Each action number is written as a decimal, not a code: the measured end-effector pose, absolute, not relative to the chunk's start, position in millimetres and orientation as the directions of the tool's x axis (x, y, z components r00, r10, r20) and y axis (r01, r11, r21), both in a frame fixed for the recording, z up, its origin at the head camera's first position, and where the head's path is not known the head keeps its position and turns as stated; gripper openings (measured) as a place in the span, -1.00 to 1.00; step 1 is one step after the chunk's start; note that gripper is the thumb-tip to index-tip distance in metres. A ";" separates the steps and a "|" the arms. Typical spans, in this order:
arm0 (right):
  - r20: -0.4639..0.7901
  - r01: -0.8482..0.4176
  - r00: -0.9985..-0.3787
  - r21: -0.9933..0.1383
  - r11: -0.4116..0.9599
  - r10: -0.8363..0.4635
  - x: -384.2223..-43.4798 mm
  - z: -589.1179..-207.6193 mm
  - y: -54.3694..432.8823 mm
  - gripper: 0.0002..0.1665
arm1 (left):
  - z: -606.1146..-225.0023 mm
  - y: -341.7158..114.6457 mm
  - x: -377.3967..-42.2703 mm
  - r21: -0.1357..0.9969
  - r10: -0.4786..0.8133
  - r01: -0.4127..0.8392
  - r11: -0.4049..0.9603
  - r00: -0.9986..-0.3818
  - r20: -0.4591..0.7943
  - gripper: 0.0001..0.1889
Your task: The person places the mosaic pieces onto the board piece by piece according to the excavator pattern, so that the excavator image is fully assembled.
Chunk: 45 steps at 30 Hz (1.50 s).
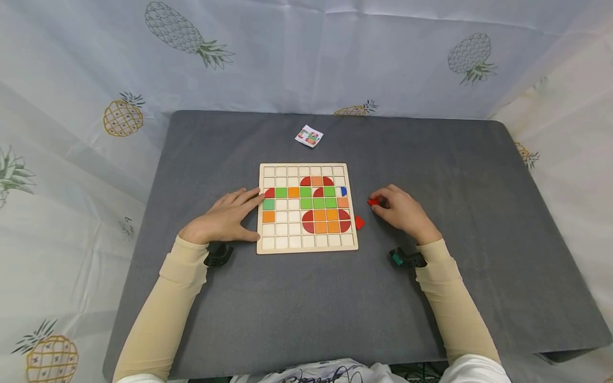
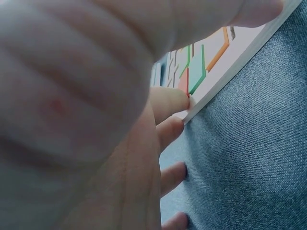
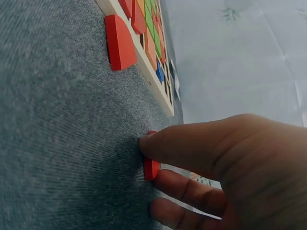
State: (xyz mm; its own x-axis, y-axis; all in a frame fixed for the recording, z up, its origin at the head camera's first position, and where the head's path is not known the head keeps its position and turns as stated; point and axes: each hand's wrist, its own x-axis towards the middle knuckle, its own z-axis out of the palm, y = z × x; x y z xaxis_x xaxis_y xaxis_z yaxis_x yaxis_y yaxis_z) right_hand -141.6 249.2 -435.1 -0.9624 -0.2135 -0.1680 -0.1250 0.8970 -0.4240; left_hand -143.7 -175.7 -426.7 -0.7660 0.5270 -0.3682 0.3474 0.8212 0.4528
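A square wooden grid board (image 1: 282,243) lies mid-table, with red, orange, green and blue pieces set in some of its cells. My left hand (image 1: 229,215) rests at its left edge, fingers spread, with the thumb and a fingertip touching the rim. To the right of the board, my right hand (image 1: 399,210) pinches a small red piece (image 3: 151,167) between thumb and fingers, close over the cloth. A second red piece (image 1: 359,222), with one rounded side, lies on the cloth right beside the board's right edge.
A small printed card (image 1: 309,136) with a coloured pattern lies behind the board. Grey cloth covers the table (image 1: 306,308). A pineapple-print curtain (image 1: 306,53) hangs behind the table and along its sides.
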 end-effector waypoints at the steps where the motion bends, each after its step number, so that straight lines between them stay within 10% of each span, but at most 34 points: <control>1: -0.168 -0.125 -0.962 -0.426 0.896 -0.214 -141.9 -435.3 249.4 -0.65 | -426.9 -175.5 -143.8 0.452 0.527 0.348 0.822 -0.766 -0.368 0.03; 26: -0.104 -0.194 -0.939 -0.630 0.752 -0.329 -170.6 -437.8 227.2 -0.71 | -427.4 -175.4 -143.7 0.455 0.520 0.338 0.824 -0.770 -0.370 0.03; 45: -0.031 -0.465 -0.786 -0.629 0.623 -0.618 -169.8 -406.9 128.9 -0.76 | -425.9 -175.2 -144.7 0.448 0.520 0.338 0.828 -0.763 -0.384 0.01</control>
State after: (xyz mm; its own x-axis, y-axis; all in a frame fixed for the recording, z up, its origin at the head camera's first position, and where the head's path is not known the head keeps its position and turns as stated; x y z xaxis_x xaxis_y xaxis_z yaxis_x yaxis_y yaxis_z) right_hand -169.8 128.9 -406.9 -0.7858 -0.6177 -0.0309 -0.4648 0.6229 -0.6292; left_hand -144.7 -175.2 -425.9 -0.7630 0.5197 -0.3845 0.3380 0.8277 0.4479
